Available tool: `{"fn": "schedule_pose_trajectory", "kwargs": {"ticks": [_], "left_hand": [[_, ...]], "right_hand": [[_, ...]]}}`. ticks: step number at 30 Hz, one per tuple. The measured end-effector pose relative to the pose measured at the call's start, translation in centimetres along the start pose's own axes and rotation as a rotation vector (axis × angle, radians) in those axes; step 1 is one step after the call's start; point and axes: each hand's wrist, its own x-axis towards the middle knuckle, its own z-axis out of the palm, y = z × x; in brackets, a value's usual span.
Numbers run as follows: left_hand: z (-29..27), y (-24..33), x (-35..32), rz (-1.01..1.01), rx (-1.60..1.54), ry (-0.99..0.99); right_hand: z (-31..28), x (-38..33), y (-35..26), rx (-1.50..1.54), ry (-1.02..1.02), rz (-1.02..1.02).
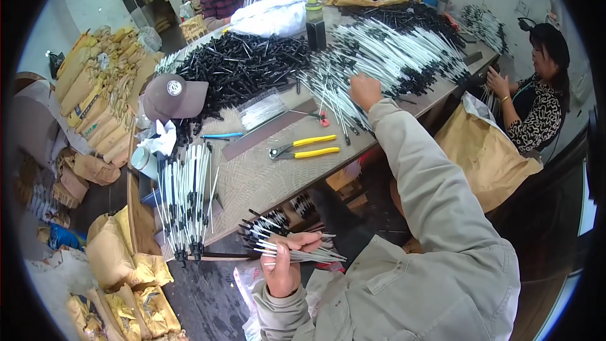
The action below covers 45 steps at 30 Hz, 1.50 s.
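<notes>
Low in front of me, my left hand (284, 268) is closed round a bundle of thin white rods (309, 255) with black ends, the thumb lying across them. My right hand (366, 91) is stretched forward over the table, its fingers curled at the near edge of a big pile of similar white rods (398, 47) with black ends. What its fingers grip is hidden under the knuckles. Several loose rods (328, 104) lie just left of that hand. More rods (189, 196) stand in rows at the table's left front corner.
On the table (278, 177) lie yellow-handled cutters (306, 147), a blue pen-like tool (221, 135), a flat metal bar (268, 132) and a cap (175, 96). Behind them rises a heap of black parts (246, 66). A person (536, 91) sits at the right beside a brown sack (483, 151).
</notes>
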Motion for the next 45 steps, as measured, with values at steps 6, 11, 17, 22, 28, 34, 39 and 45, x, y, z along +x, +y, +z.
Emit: {"fn": "schedule_pose_trajectory", "kwargs": {"ticks": [6, 11, 17, 22, 28, 34, 39, 45], "left_hand": [[-0.6, -1.4, -0.2, -0.054, 0.06, -0.026], [-1.0, -1.8, 0.1, -0.11, 0.027, 0.188], [-0.5, -1.8, 3.6, -0.005, -0.017, 0.357], [-0.3, -2.6, 4.5, 0.156, 0.018, 0.469], [-0.7, -3.6, 4.0, 0.247, 0.141, 0.548], [-0.7, -3.7, 3.7, 0.272, 0.111, 0.53], [0.1, -1.8, 3.1, 0.235, -0.125, 0.487], [0.2, 1.2, 0.6, 0.284, -0.239, 0.334]], "right_hand": [[-2.1, 0.3, 1.2, 0.277, -0.017, 0.108], [-7.8, -3.1, -2.8, 1.208, 0.045, -0.082], [-12.5, -15.8, -9.9, 0.672, 0.266, -0.609], [-12.5, -21.1, -14.4, 0.66, 0.203, -0.711], [-13.1, -24.1, -15.5, 1.105, -0.069, -0.547], [-11.3, -26.0, -15.9, 1.416, -0.136, -0.398], [-10.8, -22.8, -13.8, 1.362, -0.485, -0.627], [-3.5, -6.7, -5.8, 0.723, 0.146, -0.144]]}}
